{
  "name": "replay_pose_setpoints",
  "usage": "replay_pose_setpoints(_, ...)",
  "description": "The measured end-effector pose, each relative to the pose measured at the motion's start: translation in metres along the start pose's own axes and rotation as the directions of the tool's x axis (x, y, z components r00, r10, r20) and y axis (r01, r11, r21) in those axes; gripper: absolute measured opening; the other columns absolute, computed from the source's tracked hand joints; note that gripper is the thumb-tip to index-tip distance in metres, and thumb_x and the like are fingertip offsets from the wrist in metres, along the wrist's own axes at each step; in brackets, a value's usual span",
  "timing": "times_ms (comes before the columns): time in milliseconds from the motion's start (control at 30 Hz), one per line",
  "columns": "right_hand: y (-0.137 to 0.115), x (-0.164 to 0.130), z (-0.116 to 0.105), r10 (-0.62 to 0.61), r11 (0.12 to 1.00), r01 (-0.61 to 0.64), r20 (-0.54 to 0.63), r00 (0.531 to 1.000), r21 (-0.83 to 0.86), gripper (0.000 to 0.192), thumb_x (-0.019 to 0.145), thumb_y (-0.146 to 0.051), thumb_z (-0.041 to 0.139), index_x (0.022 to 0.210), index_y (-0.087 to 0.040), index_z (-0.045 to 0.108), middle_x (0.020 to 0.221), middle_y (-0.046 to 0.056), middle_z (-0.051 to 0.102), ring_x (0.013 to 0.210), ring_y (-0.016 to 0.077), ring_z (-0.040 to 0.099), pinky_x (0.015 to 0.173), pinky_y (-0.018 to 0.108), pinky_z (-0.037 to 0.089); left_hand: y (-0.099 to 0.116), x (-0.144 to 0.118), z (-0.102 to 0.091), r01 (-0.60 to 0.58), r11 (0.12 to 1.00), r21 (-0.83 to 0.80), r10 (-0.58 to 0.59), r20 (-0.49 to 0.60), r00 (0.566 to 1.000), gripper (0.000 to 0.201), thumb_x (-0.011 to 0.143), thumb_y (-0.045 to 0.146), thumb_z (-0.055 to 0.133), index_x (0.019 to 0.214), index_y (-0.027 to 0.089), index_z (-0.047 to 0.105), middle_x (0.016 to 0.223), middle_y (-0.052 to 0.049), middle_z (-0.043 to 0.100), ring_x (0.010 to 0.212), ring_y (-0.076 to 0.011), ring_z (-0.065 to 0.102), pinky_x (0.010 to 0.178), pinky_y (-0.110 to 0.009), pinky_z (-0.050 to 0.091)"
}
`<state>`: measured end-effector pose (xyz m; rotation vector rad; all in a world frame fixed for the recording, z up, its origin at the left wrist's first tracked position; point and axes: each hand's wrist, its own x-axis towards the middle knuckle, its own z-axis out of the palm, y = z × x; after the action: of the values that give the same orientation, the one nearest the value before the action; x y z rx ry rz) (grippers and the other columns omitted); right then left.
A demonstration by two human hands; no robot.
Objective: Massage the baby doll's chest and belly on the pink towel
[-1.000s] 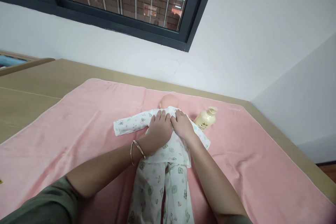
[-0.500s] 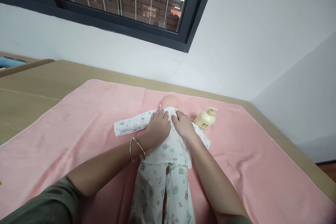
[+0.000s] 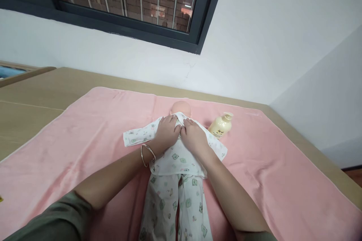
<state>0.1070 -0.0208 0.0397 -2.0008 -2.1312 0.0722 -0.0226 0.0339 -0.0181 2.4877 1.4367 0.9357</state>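
A baby doll lies on its back, its bald head (image 3: 181, 108) at the far end. It wears a white printed shirt (image 3: 178, 160) and matching trousers (image 3: 165, 196). My left hand (image 3: 167, 132), with a bangle on the wrist, rests flat on the left of the shirt's chest, fingers stretched toward the collar. Across from it, my right hand (image 3: 194, 135) lies on the right of the chest, its fingers reaching the collar too. Both thumbs meet near the middle of the shirt. The fabric under my palms is hidden.
A cream pump bottle (image 3: 221, 125) leans on the pink cloth (image 3: 93, 131) beside the doll's right-hand sleeve. The cloth covers a wooden surface (image 3: 76, 79) against a white wall. A dark-framed window (image 3: 127, 26) is above.
My right hand has shifted slightly inward and up, and its fingers have moved closer together on the chest. My left thumb now sits nearer the right one. The view has tilted a little.
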Motion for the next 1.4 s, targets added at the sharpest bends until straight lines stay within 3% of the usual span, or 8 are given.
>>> replay_pose_setpoints(200, 0.022, 0.011, -0.012, 0.121, 0.985, -0.125, 0.036, 0.992, 0.122, 0.043, 0.105, -0.039, 0.038, 0.119, -0.013, 0.069, 0.127, 0.018, 0.072, 0.125, 0.0313, 0.064, 0.104, 0.042, 0.048, 0.002, -0.006, 0.007, 0.027, 0.995, -0.099, -0.038, -0.118, 0.992, 0.037, 0.095, 0.027, 0.045, 0.124, 0.014, 0.063, 0.128, -0.016, 0.069, 0.122, -0.0323, 0.060, 0.112, -0.050, 0.043)
replay_pose_setpoints(367, 0.008, 0.003, -0.012, -0.025, 0.998, 0.038, -0.252, 0.967, 0.046, 0.054, 0.100, -0.022, 0.041, 0.150, -0.005, 0.048, 0.164, 0.020, 0.038, 0.154, 0.0303, 0.033, 0.126, 0.047, 0.024, 0.001, -0.009, 0.008, 0.042, 0.984, -0.173, -0.074, -0.178, 0.981, 0.037, 0.096, 0.030, 0.043, 0.126, 0.016, 0.061, 0.128, -0.015, 0.068, 0.122, -0.0321, 0.060, 0.113, -0.053, 0.041)
replay_pose_setpoints(567, 0.005, 0.004, 0.004, -0.005, 0.992, 0.006, -0.012, 1.000, 0.125, 0.055, 0.104, -0.027, 0.033, 0.155, -0.008, 0.043, 0.164, 0.019, 0.040, 0.155, 0.0321, 0.032, 0.125, 0.055, 0.025, 0.002, -0.011, 0.009, 0.057, 0.980, -0.191, -0.093, -0.184, 0.978, 0.041, 0.098, 0.031, 0.039, 0.131, 0.014, 0.057, 0.129, -0.017, 0.066, 0.125, -0.0328, 0.058, 0.116, -0.055, 0.038)
replay_pose_setpoints(733, 0.004, 0.004, 0.004, -0.017, 0.984, 0.044, -0.157, 0.987, 0.174, 0.060, 0.101, -0.027, 0.038, 0.159, -0.007, 0.037, 0.168, 0.019, 0.029, 0.158, 0.0318, 0.025, 0.127, 0.052, 0.023, 0.002, -0.011, 0.010, 0.040, 0.978, -0.205, -0.080, -0.192, 0.978, 0.040, 0.098, 0.032, 0.040, 0.130, 0.016, 0.058, 0.128, -0.016, 0.067, 0.124, -0.0325, 0.058, 0.114, -0.055, 0.040)
replay_pose_setpoints(900, 0.003, 0.004, 0.009, -0.007, 0.981, 0.022, -0.078, 0.997, 0.193, 0.055, 0.102, -0.028, 0.036, 0.153, -0.011, 0.048, 0.164, 0.017, 0.039, 0.156, 0.0331, 0.030, 0.126, 0.058, 0.022, 0.002, -0.011, 0.010, 0.037, 0.977, -0.208, -0.082, -0.213, 0.974, 0.041, 0.098, 0.030, 0.038, 0.129, 0.013, 0.059, 0.129, -0.018, 0.067, 0.125, -0.0330, 0.058, 0.115, -0.056, 0.039)
replay_pose_setpoints(1100, 0.003, 0.004, 0.009, -0.024, 0.987, 0.060, -0.235, 0.972, 0.150, 0.062, 0.099, -0.019, 0.038, 0.159, -0.006, 0.034, 0.167, 0.018, 0.034, 0.159, 0.0270, 0.023, 0.129, 0.051, 0.016, 0.001, -0.010, 0.009, 0.030, 0.976, -0.217, -0.077, -0.209, 0.975, 0.041, 0.097, 0.030, 0.039, 0.129, 0.016, 0.060, 0.129, -0.015, 0.068, 0.125, -0.0307, 0.059, 0.114, -0.053, 0.042)
replay_pose_setpoints(1267, 0.005, 0.002, 0.000, -0.104, 0.986, 0.110, -0.055, 0.993, 0.125, 0.046, 0.102, -0.021, 0.039, 0.143, -0.012, 0.058, 0.156, 0.017, 0.051, 0.149, 0.0292, 0.043, 0.124, 0.052, 0.029, 0.001, -0.010, 0.006, 0.028, 0.984, -0.175, -0.057, -0.161, 0.985, 0.042, 0.094, 0.027, 0.041, 0.128, 0.018, 0.065, 0.135, -0.014, 0.067, 0.132, -0.0316, 0.055, 0.117, -0.057, 0.040)
replay_pose_setpoints(1400, 0.010, -0.006, -0.031, -0.088, 0.974, 0.112, -0.124, 0.988, 0.198, 0.048, 0.100, -0.019, 0.041, 0.145, -0.013, 0.057, 0.154, 0.015, 0.054, 0.145, 0.0253, 0.049, 0.121, 0.042, 0.035, 0.002, -0.013, -0.002, -0.062, 0.994, -0.089, 0.053, -0.102, 0.993, 0.043, 0.094, 0.027, 0.043, 0.128, 0.020, 0.068, 0.141, -0.012, 0.065, 0.143, -0.0347, 0.046, 0.122, -0.065, 0.030)
